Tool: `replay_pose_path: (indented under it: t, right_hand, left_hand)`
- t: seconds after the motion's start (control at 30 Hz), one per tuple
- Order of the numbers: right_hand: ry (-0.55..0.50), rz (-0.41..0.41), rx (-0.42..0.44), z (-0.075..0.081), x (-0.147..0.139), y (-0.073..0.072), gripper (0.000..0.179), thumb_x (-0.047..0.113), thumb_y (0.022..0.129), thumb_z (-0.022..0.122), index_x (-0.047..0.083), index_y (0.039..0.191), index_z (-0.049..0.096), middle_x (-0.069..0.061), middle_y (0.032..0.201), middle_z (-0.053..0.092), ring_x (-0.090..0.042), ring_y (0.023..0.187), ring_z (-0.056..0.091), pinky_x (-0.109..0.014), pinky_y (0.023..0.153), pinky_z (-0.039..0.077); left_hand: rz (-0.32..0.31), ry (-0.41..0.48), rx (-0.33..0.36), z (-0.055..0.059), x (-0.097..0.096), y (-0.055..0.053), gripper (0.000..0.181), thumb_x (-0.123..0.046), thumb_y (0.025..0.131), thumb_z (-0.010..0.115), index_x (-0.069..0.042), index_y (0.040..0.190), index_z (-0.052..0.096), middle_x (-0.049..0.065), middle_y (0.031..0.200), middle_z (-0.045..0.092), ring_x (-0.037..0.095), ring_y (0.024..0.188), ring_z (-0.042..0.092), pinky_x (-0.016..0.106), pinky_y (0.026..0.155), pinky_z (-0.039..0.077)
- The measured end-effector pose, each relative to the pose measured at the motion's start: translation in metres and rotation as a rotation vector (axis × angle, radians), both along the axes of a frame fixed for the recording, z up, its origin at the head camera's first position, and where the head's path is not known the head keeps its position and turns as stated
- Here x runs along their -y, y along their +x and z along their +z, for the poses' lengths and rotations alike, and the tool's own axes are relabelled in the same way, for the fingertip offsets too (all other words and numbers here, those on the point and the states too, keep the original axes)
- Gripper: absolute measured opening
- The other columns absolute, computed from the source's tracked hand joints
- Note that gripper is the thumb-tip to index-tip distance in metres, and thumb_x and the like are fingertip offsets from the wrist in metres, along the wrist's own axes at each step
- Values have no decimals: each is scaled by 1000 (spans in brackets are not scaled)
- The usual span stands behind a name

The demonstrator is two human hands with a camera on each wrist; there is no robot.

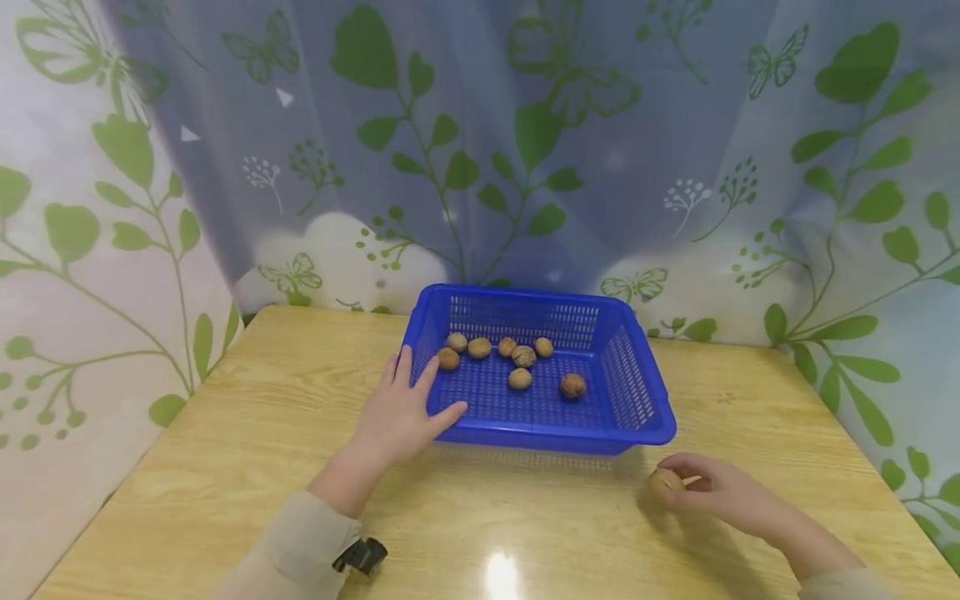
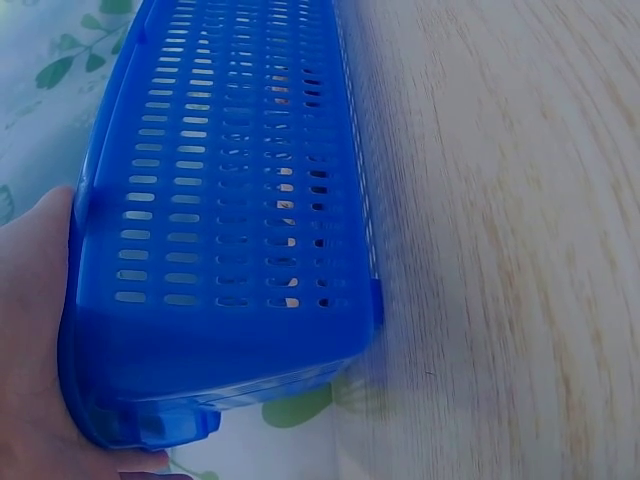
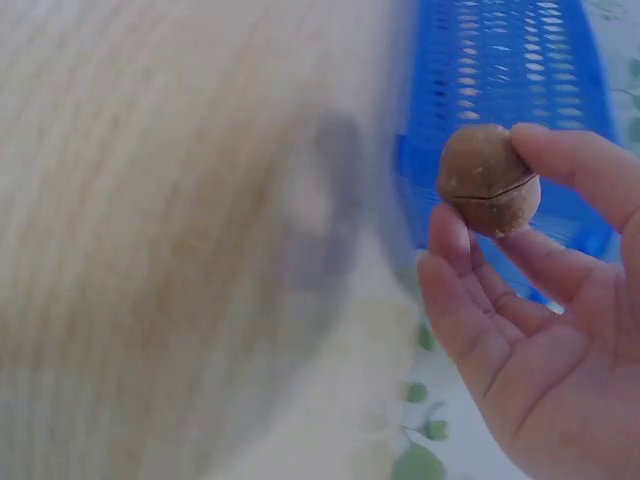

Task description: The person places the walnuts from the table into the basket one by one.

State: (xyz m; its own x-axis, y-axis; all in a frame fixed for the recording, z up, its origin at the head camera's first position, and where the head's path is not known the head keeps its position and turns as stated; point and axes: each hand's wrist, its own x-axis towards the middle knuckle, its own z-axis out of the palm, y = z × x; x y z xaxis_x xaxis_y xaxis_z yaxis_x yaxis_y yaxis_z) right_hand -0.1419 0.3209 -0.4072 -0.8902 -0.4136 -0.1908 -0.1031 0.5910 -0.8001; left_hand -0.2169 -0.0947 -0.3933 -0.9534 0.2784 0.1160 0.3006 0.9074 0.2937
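A blue plastic basket [image 1: 525, 436] with slotted walls holds several brown walnuts [image 1: 522, 357], most of them toward its back left. My left hand [image 1: 396, 421] rests over the basket's front left corner, its fingers spread along the left rim and the thumb at the front rim. In the left wrist view, the left hand [image 2: 32, 330] touches the outer rim. To the right of the basket's front corner, my right hand [image 1: 720, 497] pinches a walnut [image 3: 487, 180] between thumb and fingertips. A dark seam line runs across this walnut's shell.
The basket stands on a light wooden table [image 1: 480, 517], near its back edge. Behind and beside the table hangs a cloth [image 1: 480, 150] printed with green leaves and butterflies. A small black object [image 1: 362, 556] sits at the left sleeve's cuff.
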Motion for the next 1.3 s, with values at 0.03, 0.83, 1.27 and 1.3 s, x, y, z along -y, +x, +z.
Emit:
replay_pose_path:
  t: [0.03,0.83,1.27,1.3]
  right_hand:
    - [12,-12,8,5,-2,3,44,19,93,58,-9,126,48,-21,117,54,-26,94,59,-28,73,49]
    - [72,-74,-142,96,28,-69,49,32,94,55,3,133,46,-17,126,52,-33,112,52,-50,89,43]
    - [-57,-39,-30,114,67,-141,56,28,95,55,-2,138,37,-22,138,41,-33,120,46,-46,100,37]
    - [-59,-40,-34,113,69,-145,55,27,95,55,-2,138,37,-22,138,40,-33,120,45,-46,99,37]
  left_hand:
    - [-3,0,-5,0,0,0,86,-70,86,37,-10,147,28,29,150,8,42,138,5,55,102,30]
    - [3,-2,-16,-2,-1,-2,86,-71,86,37,-11,147,28,28,150,10,42,138,7,55,101,31]
    - [7,-3,-15,-5,0,-4,88,-72,85,35,-11,147,29,28,150,9,42,138,6,55,101,31]
    - [7,-2,-15,-5,1,-4,88,-72,85,36,-11,147,29,28,150,9,42,138,6,55,101,31]
